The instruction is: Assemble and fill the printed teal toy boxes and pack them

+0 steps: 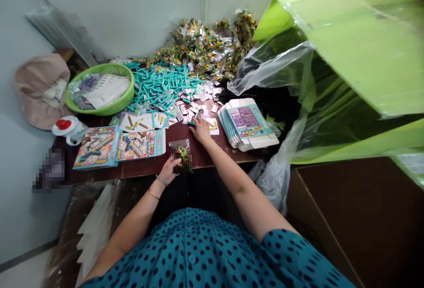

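Observation:
My left hand (168, 169) is closed on the lower left of a small clear bag (180, 145) with green and yellow bits, held together with a black mesh sheet (188, 161) at the table's front edge. Further in, my right hand (201, 131) reaches down to the tabletop, its fingers bent around a short teal stick (191, 123). Beside that hand lies a printed leaflet (213, 126), partly covered. Small pink-and-white packets (192, 110) are scattered just beyond the fingers, and a heap of teal sticks (159, 85) spreads behind them.
Flat printed boxes (141, 144) lie front left, near a lidded mug (70, 130) and a green basin (129, 98) of papers. Stacked cartons (248, 122) sit right of my hand. Filled clear bags (205, 49) pile against the wall. A large green box (357, 45) with plastic film crowds the right.

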### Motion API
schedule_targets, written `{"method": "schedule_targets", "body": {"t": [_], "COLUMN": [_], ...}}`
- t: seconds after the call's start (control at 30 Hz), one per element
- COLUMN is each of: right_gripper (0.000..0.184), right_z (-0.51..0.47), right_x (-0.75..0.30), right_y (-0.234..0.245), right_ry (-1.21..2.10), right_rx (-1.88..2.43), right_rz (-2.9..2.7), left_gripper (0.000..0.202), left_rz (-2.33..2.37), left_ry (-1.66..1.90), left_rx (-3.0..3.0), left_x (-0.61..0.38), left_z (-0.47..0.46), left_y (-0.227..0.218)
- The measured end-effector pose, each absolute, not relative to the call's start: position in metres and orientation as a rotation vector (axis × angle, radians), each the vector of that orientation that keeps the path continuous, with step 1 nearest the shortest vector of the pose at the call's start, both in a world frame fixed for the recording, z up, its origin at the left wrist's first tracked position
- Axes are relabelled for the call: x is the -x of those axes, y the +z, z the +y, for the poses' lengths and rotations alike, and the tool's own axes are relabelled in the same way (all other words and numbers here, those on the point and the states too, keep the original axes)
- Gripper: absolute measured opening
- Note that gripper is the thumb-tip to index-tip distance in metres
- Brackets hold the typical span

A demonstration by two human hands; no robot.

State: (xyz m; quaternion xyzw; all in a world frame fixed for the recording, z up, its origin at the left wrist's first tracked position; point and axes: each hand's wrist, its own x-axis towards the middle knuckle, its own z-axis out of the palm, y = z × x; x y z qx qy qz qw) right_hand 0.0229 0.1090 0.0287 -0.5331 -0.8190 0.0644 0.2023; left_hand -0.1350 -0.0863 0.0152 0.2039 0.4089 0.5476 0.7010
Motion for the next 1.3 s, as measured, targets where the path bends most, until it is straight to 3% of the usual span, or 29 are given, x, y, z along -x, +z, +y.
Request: {"method": "schedule_targets", "body": {"t": [0.13,0.43,0.67,0.8,1.03,1.23,1.3], "right_gripper": [0.036,0.040,0.057,0.053,0.047,0.063,0.060], "right_z": [0.107,0.034,0.086,0.088,0.020,-0.036,-0.047], "right_x": [-0.014,-0.072,-0.094,-0.097,-0.096,-0.107,-0.114], "right_y": [0.018,0.000,0.006,0.009,-0.001,-0.016,-0.020], "right_ry": [0.170,0.105,0.130,0.102,0.062,0.028,0.042], "right_rx": [1.478,1.411,1.565,1.606,1.608,1.588,1.543], "right_rz": [-2.291,-2.207,-2.225,-2.227,-2.230,-2.128,-2.172], "left_gripper": [0.042,0.044,0.042,0.044,0.047,0.046,0.047], "left_rz": [0.928,0.932,0.911,0.918,0.946,0.934,0.931], "left_ry": [1.210,1.194,1.223,1.248,1.232,1.223,1.224], "left_rx": [-0.481,-0.444,-0.491,-0.491,-0.481,-0.509,-0.511], "left_x": [0.135,0.138,0.137,0.136,0.136,0.136,0.136], "left_z": [-0.086,-0.085,-0.085,-0.085,-0.084,-0.084,-0.084], "left_y": [0.017,0.010,0.009,0.009,0.010,0.010,0.008]}}
